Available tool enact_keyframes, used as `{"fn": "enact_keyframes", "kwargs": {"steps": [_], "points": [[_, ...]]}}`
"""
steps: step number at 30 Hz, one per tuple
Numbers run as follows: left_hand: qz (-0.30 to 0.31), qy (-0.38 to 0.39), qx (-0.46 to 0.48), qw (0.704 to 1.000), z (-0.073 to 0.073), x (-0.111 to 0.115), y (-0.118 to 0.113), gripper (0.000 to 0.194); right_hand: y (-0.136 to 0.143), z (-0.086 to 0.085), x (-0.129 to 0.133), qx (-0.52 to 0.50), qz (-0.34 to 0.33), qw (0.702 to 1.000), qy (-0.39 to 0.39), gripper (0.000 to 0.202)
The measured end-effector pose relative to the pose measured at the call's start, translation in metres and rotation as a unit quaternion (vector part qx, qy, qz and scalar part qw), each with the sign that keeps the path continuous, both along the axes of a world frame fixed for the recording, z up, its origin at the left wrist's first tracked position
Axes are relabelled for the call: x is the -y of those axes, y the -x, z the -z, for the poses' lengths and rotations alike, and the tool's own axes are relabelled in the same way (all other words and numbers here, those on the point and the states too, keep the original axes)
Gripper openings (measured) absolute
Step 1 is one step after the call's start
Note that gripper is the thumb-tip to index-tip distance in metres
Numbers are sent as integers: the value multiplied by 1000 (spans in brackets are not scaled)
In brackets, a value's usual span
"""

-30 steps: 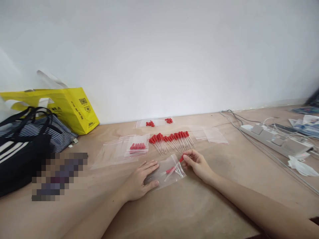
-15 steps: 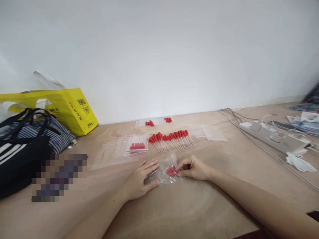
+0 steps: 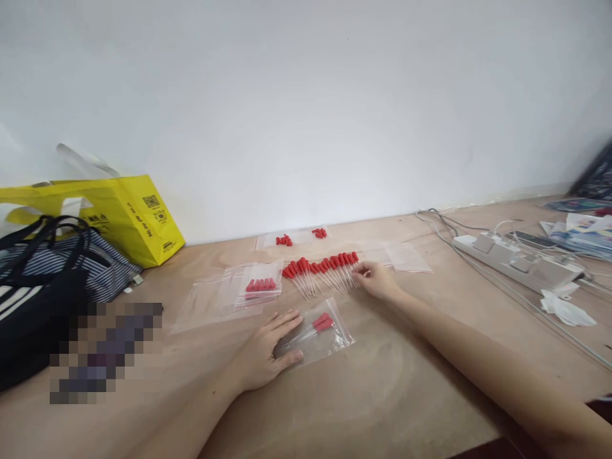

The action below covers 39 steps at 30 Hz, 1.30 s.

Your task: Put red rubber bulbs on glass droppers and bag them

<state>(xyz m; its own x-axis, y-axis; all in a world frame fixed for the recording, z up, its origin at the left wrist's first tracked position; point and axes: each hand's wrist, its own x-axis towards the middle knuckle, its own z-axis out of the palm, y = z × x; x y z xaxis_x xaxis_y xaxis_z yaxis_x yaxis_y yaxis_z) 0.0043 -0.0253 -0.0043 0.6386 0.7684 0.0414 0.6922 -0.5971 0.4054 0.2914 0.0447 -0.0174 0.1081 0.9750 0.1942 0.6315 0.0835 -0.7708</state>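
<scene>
My left hand (image 3: 268, 350) lies with its fingers spread over the left end of a clear zip bag (image 3: 310, 344), pressing it to the table. Inside that bag are a few droppers with red bulbs (image 3: 323, 322). Beyond it a row of droppers (image 3: 325, 271) lies side by side, red bulbs away from me and thin clear stems toward me. At the right end of this row my right hand (image 3: 375, 279) has its fingertips pinched on the stem of a dropper. A filled zip bag (image 3: 262, 285) with several red-bulbed droppers rests on a stack to the left.
Flat clear bags (image 3: 205, 299) lie left of the stack, and more bags (image 3: 408, 257) lie to the right. Filled bags (image 3: 301, 238) sit near the wall. A yellow bag (image 3: 153, 223) and a striped bag (image 3: 112, 261) stand left; a power strip (image 3: 516, 264) with cables is right.
My right hand has let go of the red-bulbed droppers in the clear bag and moved up to the right end of the row. My left hand has stayed on the bag.
</scene>
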Motion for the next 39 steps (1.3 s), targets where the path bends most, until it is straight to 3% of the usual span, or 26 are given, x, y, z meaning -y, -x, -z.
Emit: {"fn": "enact_keyframes", "kwargs": {"steps": [3, 8, 19, 28, 32, 39], "points": [[-1, -19, 31, 999, 7, -3, 4, 51, -8, -2, -30, 26, 72, 997, 9, 18], [-1, -25, 50, 998, 12, -5, 7, 45, -3, 5, -64, 47, 115, 991, 43, 27], [0, -6, 6, 1000, 1, 0, 4, 47, 3, 3, -81, 59, 133, 984, 102, 14], [2, -6, -6, 1000, 1, -1, 2, 48, 8, 0, -75, 1, 151, 984, 91, 16], [1, -6, -5, 1000, 0, -1, 3, 47, 8, -7, -67, -44, 158, 985, 55, 32], [4, -5, -13, 1000, -5, 3, 1, 52, 1, -16, -14, -147, 64, 987, -6, 25]]}}
